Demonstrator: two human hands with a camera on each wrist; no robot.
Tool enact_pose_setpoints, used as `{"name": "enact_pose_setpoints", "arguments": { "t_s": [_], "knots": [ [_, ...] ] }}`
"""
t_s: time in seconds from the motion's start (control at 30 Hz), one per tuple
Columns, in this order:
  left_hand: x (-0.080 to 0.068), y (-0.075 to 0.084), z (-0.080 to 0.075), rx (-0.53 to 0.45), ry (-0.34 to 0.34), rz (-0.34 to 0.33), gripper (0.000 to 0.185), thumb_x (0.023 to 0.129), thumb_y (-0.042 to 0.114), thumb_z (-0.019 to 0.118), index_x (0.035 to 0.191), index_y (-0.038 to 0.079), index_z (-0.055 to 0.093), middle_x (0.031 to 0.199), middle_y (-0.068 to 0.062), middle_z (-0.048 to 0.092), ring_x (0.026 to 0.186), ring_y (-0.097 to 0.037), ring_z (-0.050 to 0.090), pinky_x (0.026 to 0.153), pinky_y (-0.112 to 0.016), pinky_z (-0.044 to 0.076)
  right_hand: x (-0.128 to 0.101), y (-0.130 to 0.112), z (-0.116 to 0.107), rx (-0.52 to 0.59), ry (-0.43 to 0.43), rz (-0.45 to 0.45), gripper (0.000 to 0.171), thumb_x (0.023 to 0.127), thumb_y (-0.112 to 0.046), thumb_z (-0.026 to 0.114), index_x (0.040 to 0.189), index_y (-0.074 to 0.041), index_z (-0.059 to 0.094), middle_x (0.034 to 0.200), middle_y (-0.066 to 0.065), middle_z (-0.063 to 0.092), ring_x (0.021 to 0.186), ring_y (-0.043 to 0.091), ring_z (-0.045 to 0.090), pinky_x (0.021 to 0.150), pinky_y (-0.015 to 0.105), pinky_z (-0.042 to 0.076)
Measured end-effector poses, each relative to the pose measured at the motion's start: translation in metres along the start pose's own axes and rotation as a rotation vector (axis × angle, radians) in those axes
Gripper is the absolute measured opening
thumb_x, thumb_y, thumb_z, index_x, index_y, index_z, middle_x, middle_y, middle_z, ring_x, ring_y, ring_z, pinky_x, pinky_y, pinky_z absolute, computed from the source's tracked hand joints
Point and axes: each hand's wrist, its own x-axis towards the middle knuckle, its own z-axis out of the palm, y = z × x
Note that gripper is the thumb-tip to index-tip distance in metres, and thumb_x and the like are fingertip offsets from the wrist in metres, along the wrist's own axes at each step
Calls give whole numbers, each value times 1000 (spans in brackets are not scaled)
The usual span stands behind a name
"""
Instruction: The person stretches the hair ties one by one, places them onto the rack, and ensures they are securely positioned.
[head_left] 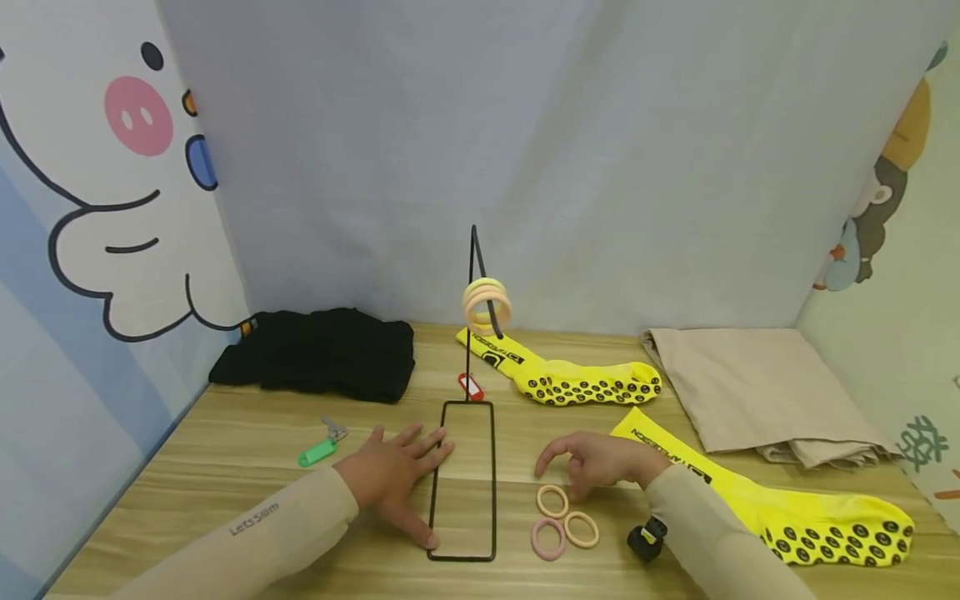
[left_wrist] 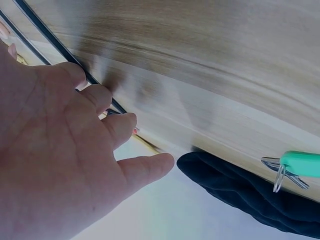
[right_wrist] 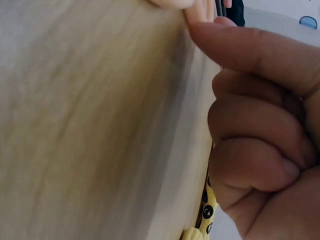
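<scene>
A person's left hand [head_left: 390,473] lies flat, fingers spread, on the wooden worktop [head_left: 225,467], touching the left side of a black wire stand's [head_left: 465,479] rectangular base; the right hand [head_left: 596,460], fingers loosely curled and grasping nothing, hovers just above three hair ties [head_left: 564,521] lying near the base's right side; more hair ties [head_left: 487,305] hang on the stand's hook; yellow grip socks [head_left: 787,500] lie to the right.

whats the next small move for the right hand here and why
Probably lower the right hand a little and pinch the nearest hair tie. Its fingers hover curled just above three loose ties on the table and hold nothing, while the left hand lies flat against the wire stand, whose hook already carries a few ties.
</scene>
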Motion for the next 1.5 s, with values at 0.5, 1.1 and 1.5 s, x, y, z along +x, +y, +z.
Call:
{"name": "enact_pose_setpoints", "arguments": {
  "t_s": [0.5, 1.1, 1.5],
  "knots": [
    [1, 0, -1, 19, -26, -7, 117, 56, 85, 56, 150, 30, 11, 157, 8, 6, 145, -23, 7, 108, -62, 16, 11, -8, 4, 2, -137, -8, 43, 65, 19, 62, 101, -5, 67, 50, -8, 31, 44, 3, 26, 46, 16, 26],
    [2, 2, -3, 18, -30, -16, 117, 56, 84, 57, 150, 30, 11, 157, 9, 6, 145, -23, 7, 108, -61, 15, 11, -20, 14, -61, -231, -41, 49, 66, 17, 64, 107, -8, 61, 49, -8, 31, 43, 1, 27, 45, 14, 26],
    [-1, 3, -7, 10, -44, -18, 117, 57, 83, 58, 150, 29, 10, 157, 8, 6, 145, -23, 7, 108, -62, 15, 3, -23, 14, -197, -102, -5, 30, 70, 8, 67, 90, -14, 62, 50, -9, 35, 45, 1, 32, 47, 14, 27]
  ]
}}
